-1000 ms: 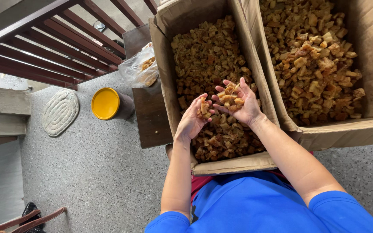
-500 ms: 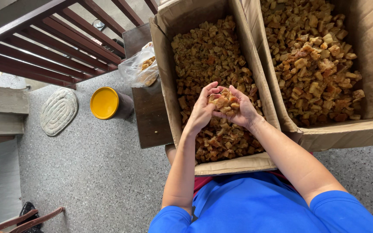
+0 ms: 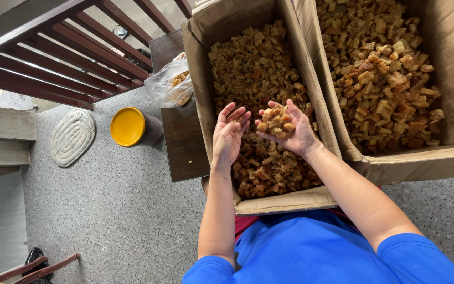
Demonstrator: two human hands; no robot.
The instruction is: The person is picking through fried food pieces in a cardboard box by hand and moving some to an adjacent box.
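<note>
Two open cardboard boxes hold brown fried chunks. Over the near box [image 3: 200, 94], my right hand [image 3: 290, 129] is cupped palm up with a small heap of the chunks [image 3: 275, 120] in it. My left hand [image 3: 229, 135] hovers just to its left, fingers spread, palm toward the chunks in the box, holding nothing that I can see. The second, larger box [image 3: 421, 158] stands to the right, also full of chunks.
A dark wooden stool [image 3: 182, 142] stands left of the near box with a clear plastic bag of chunks [image 3: 170, 84] on it. A yellow-lidded bucket [image 3: 128, 127] and an oval mat [image 3: 72, 137] sit on the speckled floor. A dark red railing [image 3: 69, 47] runs behind.
My hands were pressed together around a handful of chunks; now they have parted, the left hand has opened and drawn left, and the right keeps the heap.
</note>
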